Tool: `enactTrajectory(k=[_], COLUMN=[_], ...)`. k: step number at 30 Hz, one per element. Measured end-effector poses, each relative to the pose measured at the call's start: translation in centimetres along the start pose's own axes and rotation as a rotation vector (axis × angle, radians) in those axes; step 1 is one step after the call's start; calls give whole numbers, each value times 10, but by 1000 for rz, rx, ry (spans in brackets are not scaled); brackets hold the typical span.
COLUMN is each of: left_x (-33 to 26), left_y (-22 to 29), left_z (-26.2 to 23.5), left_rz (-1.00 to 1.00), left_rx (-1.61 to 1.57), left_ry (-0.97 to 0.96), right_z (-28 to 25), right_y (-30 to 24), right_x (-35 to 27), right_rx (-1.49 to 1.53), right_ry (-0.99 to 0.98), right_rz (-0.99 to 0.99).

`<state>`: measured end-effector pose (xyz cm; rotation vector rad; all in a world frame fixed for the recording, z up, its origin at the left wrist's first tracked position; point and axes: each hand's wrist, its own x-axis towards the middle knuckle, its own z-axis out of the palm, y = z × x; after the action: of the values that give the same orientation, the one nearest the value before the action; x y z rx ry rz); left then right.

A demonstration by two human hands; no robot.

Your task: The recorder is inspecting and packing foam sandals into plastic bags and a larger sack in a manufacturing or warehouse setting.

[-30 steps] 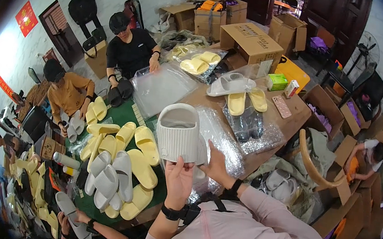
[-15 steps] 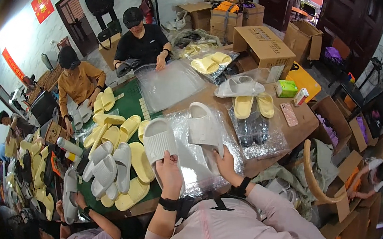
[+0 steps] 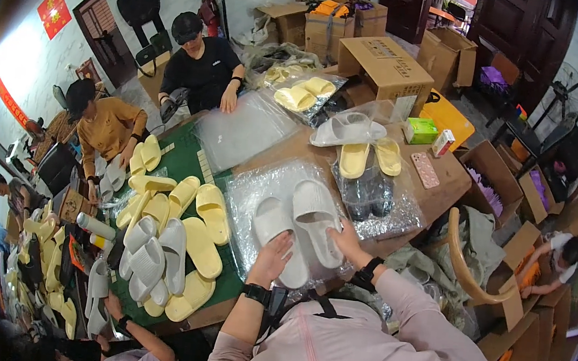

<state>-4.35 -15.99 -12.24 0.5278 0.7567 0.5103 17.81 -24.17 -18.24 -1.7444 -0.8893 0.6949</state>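
Observation:
Two pale grey slippers lie side by side on a clear plastic bag in front of me, toes pointing away. My left hand [image 3: 271, 259] rests against the edge and sole of the left slipper [image 3: 294, 271], its fingers stretched out. At the right slipper [image 3: 325, 249], my right hand [image 3: 351, 245] grips the outer edge near the heel, with the thumb on top. The clear plastic bag [image 3: 248, 194] spreads shiny and wrinkled beneath the pair.
Yellow slippers [image 3: 201, 247] and grey slippers [image 3: 147, 270] pile up at left on the green mat. Beyond lie flat plastic bags [image 3: 244, 133], beside a co-worker in black [image 3: 205, 75]. Bagged slippers [image 3: 349, 129], a phone [image 3: 425, 170] and a carton [image 3: 386, 67] sit at right. A curved wooden armrest [image 3: 461, 261] stands nearby.
Both grey slippers have come down onto the plastic bag and now lie together. My left hand's fingers have straightened from their grip. The co-worker's hand on the plastic bags has shifted slightly.

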Motion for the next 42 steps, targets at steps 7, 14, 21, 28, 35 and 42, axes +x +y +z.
enactTrajectory(k=[7,14,21,28,35,42], left_x=[0,-6,-20,-30,-31,-24], left_y=[-40,-89,-92,-100,-94,-41], left_z=[-51,-98,-84,-110,-111,-70], left_rz=[11,162,142,470,689,638], left_rx=[634,1487,2118,2216,2173,2049], left_ry=[364,150,174,152,86,149], right_z=[2,14,78,87,-11,-82], right_y=[15,-24,0,8,-40,-96], right_x=[6,-9,-23,20,5,-22], right_rx=[-7,-725,-766,-311,328,439], right_ry=[-94,-8,-364,-435,-791,-1140], right_rz=[63,-76,-233,-83,168,393])
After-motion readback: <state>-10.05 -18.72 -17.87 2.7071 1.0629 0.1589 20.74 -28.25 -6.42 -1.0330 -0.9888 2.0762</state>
